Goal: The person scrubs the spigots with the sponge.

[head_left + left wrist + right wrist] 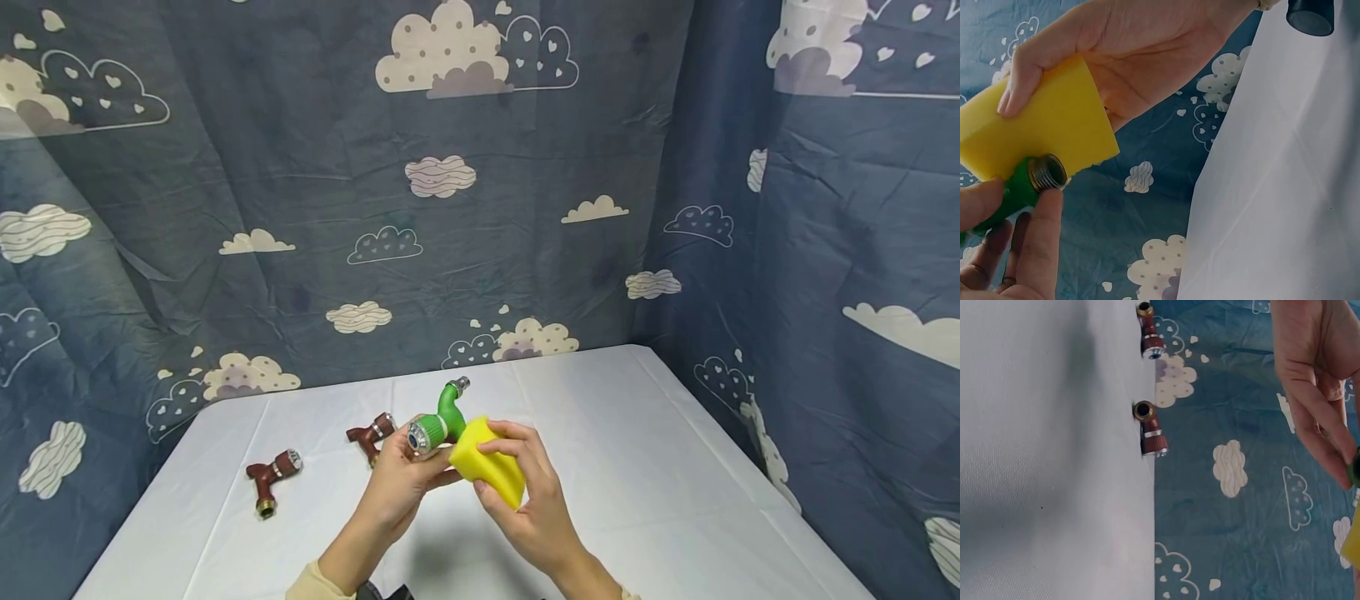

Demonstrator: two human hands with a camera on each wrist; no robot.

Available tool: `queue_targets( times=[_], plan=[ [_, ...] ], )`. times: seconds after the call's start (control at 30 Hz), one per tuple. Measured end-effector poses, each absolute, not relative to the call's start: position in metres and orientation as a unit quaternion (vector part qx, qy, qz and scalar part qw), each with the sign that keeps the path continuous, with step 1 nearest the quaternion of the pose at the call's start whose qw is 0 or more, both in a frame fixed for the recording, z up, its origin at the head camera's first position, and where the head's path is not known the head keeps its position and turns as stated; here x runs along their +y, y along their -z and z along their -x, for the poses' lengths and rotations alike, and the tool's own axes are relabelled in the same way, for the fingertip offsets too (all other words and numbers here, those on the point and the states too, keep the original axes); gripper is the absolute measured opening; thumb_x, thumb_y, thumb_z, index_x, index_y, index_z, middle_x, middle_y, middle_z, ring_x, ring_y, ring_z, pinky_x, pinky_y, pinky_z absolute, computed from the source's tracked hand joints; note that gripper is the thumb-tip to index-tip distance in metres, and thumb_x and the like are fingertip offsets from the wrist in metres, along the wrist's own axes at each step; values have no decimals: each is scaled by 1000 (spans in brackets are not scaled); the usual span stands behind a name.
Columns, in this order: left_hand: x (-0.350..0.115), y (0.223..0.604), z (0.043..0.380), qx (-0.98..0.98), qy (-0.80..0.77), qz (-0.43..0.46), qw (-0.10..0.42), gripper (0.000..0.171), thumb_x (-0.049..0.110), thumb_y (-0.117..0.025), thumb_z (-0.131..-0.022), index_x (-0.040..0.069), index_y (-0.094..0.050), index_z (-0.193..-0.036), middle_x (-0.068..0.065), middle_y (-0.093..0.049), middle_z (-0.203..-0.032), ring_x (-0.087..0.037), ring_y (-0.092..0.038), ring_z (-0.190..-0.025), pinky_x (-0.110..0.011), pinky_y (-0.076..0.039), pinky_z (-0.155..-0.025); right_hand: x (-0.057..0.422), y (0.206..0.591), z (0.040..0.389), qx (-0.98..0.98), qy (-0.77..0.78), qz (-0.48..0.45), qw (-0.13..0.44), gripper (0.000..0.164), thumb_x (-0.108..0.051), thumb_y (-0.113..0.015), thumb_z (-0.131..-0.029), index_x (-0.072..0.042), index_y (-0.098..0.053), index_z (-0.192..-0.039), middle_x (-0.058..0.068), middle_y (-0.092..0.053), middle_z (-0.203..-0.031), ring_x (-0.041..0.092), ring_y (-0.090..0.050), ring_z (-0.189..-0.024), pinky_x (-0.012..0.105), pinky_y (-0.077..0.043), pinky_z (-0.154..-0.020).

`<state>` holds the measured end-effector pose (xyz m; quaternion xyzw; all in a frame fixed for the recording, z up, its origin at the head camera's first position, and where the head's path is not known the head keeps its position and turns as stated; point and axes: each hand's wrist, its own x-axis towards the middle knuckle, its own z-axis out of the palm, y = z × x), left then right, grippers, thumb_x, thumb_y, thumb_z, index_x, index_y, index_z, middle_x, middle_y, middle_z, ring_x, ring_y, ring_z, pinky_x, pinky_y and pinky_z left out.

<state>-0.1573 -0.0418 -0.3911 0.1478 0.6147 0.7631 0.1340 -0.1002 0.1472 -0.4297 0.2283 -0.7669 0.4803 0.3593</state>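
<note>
My left hand (401, 483) grips a green tap (450, 414) with a ribbed, silver-capped knob, holding it up over the table. A yellow sponge (487, 471) is pinched between the thumb and fingers of my right hand (534, 510). In the left wrist view the sponge (1063, 115) overlaps the side of the tap, close to its threaded opening (1049, 172). At the right edge of the right wrist view, the left hand (1316, 381) shows with only slivers of the tap and sponge.
Two dark red taps lie on the white table (637, 467): one (273, 481) at the left, the other (371, 435) just behind my left hand. Dark blue cloud-patterned cloth (315, 183) hangs behind the table and along its sides.
</note>
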Motion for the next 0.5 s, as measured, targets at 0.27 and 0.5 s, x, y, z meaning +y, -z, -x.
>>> queue_targets(
  times=[0.27,0.5],
  plan=[
    [-45,388,153,581,-782,-170,149,47,0,-67,-99,0,-45,-141,-8,-65,-130,-20,-75,-113,-44,-66,-96,147,430,102,-776,-462,-225,366,47,0,-80,-86,-19,-66,-128,7,-57,-147,22,-61,-130,28,-58,-105],
    [-43,386,148,574,-796,-155,112,32,-1,-68,-100,5,-46,-122,-4,-78,-115,-19,-78,-108,-38,-66,-95,148,428,103,-780,-444,-226,380,47,0,-80,-86,-19,-67,-128,8,-56,-148,24,-61,-129,27,-61,-100]
  ],
)
